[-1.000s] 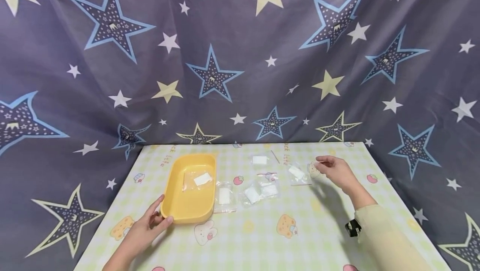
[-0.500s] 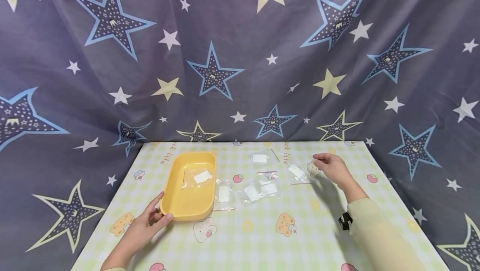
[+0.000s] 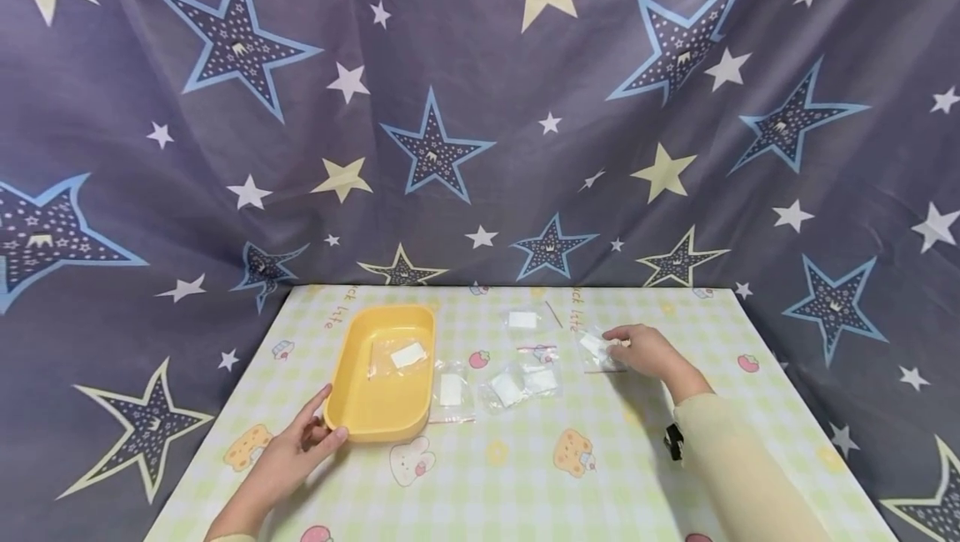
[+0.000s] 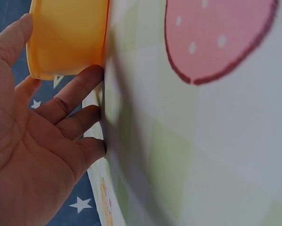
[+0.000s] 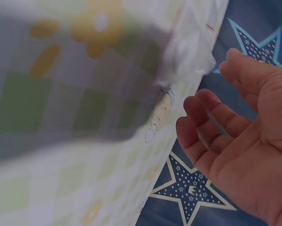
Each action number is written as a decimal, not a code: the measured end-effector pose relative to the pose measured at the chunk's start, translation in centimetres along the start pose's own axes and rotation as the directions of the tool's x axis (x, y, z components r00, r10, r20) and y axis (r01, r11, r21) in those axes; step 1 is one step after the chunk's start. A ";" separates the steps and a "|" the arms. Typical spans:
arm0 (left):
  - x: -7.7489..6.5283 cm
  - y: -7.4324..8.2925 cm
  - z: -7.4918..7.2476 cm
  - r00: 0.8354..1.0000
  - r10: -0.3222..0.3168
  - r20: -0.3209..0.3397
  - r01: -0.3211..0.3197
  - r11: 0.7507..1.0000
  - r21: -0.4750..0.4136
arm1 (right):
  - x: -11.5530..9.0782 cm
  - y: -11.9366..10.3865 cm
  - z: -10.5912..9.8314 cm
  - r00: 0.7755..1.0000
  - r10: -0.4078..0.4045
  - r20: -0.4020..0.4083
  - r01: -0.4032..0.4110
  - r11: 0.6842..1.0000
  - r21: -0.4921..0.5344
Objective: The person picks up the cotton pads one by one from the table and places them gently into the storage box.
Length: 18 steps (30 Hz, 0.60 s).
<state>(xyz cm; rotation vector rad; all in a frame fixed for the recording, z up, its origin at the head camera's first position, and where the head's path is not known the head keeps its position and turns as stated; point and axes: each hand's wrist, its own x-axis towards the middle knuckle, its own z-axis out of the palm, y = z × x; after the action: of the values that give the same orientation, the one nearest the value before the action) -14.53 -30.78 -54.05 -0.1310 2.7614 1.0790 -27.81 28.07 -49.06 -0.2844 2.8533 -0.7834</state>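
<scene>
My left hand [image 3: 288, 459] is at the near left corner of a yellow tray [image 3: 378, 421]. Its thumb and fingers lie spread along the tray's outer wall, fairly straight in the left wrist view. One small clear zip bag [image 3: 407, 354] with a white piece inside lies in the tray. At the right, my right hand [image 3: 648, 352] hovers over another such bag [image 3: 592, 345], fingertips overlapping its right side in the head view. In the right wrist view that hand [image 5: 244, 141] has loosely bent fingers and a gap between thumb and fingers, with the clear bag [image 5: 190, 52] just beyond them.
More clear bags with white pieces lie between the tray and my right hand: one bag [image 3: 451, 392] beside the tray, an overlapping pair [image 3: 510, 389], and a far bag [image 3: 522, 320]. A patterned tablecloth [image 3: 480, 492] covers the table; a starry curtain [image 3: 450, 67] hangs behind.
My right hand has moved left and down, from beside the rightmost bag to over its edge. The left hand stays at the tray, and the bags lie where they were.
</scene>
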 end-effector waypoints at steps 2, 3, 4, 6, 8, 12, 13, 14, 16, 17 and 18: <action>-0.1 -0.1 0.2 1.000 -0.001 -0.001 0.001 1.000 -0.006 | 0.2 0.0 0.7 1.000 -0.023 0.004 0.023 0.999 -0.031; -0.1 -0.1 0.3 1.000 -0.005 -0.003 0.005 1.000 -0.006 | 0.3 0.1 0.9 0.999 -0.035 0.004 0.036 0.998 -0.048; 0.0 -0.2 0.3 1.000 -0.004 -0.002 0.004 1.000 -0.004 | 0.4 0.1 1.2 0.999 -0.046 0.005 0.046 0.997 -0.064; 0.0 -0.3 0.4 1.000 -0.004 -0.005 0.004 1.000 -0.004 | 0.7 0.1 1.6 0.998 -0.063 0.008 0.064 0.993 -0.095; 0.0 -0.2 0.3 1.000 0.003 -0.005 -0.003 1.000 -0.001 | 0.9 0.0 1.8 0.999 -0.053 0.011 0.054 0.992 -0.118; 0.0 -0.2 0.2 1.000 0.011 -0.005 -0.011 1.000 -0.001 | 1.2 -0.2 2.2 1.000 -0.029 0.000 0.029 0.985 -0.170; 0.0 -0.2 0.1 1.000 0.013 -0.005 -0.013 1.000 -0.001 | 1.2 -0.3 2.2 1.000 -0.021 -0.006 0.020 0.984 -0.177; 0.0 -0.2 0.1 1.000 0.011 -0.006 -0.011 1.000 -0.002 | 1.3 -0.4 2.3 1.000 -0.023 -0.011 0.020 0.981 -0.191; 0.0 -0.2 0.0 1.000 0.007 -0.007 -0.007 1.000 -0.003 | 1.4 -0.5 2.4 1.000 -0.008 -0.017 0.005 0.980 -0.197; 0.0 -0.2 0.0 1.000 0.009 -0.006 -0.009 1.000 0.000 | 1.4 -0.6 2.5 1.000 -0.001 -0.018 -0.003 0.980 -0.199; -0.1 -0.2 0.0 1.000 0.007 -0.006 -0.007 1.000 -0.001 | 1.5 -0.7 2.6 1.000 0.011 -0.019 -0.015 0.981 -0.196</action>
<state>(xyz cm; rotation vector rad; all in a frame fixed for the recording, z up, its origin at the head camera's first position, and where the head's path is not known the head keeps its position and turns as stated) -14.45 -30.93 -54.16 -0.1249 2.7686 1.0839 -28.58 25.92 -51.08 -0.2848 2.9488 -0.5047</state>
